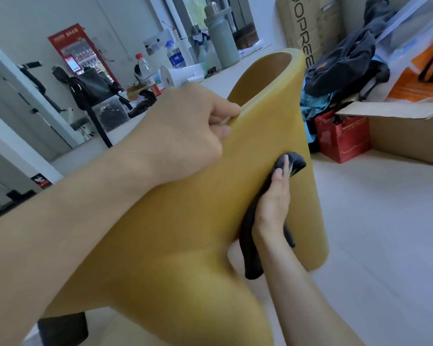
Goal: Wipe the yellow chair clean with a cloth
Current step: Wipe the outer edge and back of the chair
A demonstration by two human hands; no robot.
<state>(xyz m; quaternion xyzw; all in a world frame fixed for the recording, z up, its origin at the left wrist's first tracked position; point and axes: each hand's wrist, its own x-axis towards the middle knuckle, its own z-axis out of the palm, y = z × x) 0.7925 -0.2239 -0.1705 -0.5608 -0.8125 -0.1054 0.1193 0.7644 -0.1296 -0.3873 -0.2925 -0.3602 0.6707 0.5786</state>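
Observation:
The yellow chair (265, 116) fills the middle of the view, tipped so that a hollow tube-shaped part points up and away. My left hand (185, 128) grips the chair's edge at the left, fingers curled over the rim. Lower right, my right hand (273, 198) presses a dark cloth (294, 162) flat against the chair's yellow surface with straight fingers. One end of the cloth bunches beyond the fingertips and the rest hangs down past my wrist.
A red gift bag (343, 141) and an open cardboard box (408, 136) stand on the floor to the right, with bags and clothes piled behind. A white table (235, 68) with bottles and a flask lies beyond the chair. Pale floor (385, 233) stretches at the right.

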